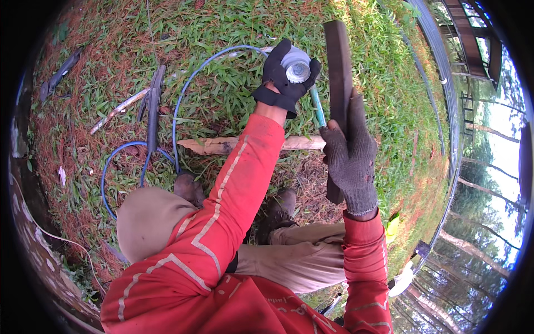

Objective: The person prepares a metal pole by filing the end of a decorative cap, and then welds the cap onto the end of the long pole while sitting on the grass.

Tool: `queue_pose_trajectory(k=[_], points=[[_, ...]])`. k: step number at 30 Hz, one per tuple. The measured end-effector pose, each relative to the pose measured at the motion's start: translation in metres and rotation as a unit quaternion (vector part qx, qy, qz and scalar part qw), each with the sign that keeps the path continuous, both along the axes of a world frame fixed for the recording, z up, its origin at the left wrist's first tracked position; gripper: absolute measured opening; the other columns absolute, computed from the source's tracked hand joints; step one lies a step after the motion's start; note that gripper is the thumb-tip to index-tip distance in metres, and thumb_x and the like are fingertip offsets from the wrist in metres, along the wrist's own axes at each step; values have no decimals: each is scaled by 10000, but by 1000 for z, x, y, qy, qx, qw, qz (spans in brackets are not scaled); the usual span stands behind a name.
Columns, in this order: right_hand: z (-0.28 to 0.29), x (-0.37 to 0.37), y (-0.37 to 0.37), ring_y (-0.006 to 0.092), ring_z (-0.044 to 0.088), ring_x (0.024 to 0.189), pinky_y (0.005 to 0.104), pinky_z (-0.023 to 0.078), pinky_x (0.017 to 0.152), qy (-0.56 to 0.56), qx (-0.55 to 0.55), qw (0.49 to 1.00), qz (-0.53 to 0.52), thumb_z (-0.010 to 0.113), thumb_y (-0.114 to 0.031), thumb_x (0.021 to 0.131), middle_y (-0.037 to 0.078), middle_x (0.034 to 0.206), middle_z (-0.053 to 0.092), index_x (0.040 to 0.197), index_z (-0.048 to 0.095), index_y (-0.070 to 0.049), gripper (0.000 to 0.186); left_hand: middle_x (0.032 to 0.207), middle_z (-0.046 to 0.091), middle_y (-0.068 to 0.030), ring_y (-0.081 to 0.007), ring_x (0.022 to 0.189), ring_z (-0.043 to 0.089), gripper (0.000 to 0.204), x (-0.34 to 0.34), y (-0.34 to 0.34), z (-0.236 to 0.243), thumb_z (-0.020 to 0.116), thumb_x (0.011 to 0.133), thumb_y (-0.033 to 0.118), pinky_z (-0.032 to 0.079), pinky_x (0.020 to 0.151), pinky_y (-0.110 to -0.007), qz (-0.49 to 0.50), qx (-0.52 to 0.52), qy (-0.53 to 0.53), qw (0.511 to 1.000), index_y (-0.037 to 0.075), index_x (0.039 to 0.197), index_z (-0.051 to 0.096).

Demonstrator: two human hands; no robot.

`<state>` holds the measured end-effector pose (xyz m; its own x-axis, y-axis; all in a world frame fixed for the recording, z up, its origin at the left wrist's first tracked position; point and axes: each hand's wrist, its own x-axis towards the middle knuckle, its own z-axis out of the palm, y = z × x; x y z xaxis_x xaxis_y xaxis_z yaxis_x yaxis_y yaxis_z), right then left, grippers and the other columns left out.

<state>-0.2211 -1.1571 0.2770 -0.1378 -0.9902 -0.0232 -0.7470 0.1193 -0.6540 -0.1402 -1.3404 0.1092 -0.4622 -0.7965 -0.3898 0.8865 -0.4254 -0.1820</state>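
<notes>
My left hand (281,78), in a black glove, grips a clear, pale, round container-like object (298,70) with a circular end facing up. A blue hose (193,75) arches to it, and a teal pipe (317,108) runs below it. My right hand (349,150), in a grey knit glove, is closed on a long dark flat bar (338,61), held upright in the picture just right of the pipe. A pointed wooden stake (214,145) lies on the grass beneath both arms.
Dark plastic pieces (154,108) and a pale stick (118,111) lie at left, near a looped hose. My boots (275,211) are below. A dark rough ledge edges the far left; lines of pipe (439,67), a wooden structure and trees are at right.
</notes>
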Motion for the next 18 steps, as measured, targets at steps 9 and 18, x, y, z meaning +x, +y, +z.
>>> queue_pose_trajectory(k=[9, 18], points=[[7, 0, 0, 442, 778, 1072, 437, 588, 933, -33, -14, 999, -17, 681, -117, 974, 368, 1184, 737, 1649, 328, 110, 794, 1117, 699, -104, -361, 1042, 710, 336, 8, 9, 8, 722, 971, 459, 609, 880, -623, 13, 25, -9, 1000, 197, 1158, 623], [11, -1, -4, 254, 706, 885, 367, 567, 774, -10, 31, 999, -35, 647, -112, 1001, 237, 1124, 726, 1684, 346, 31, 760, 1042, 711, -66, -304, 931, 711, 401, 1, 6, 5, 758, 978, 528, 622, 783, -531, -33, -28, 40, 998, 223, 1205, 632]])
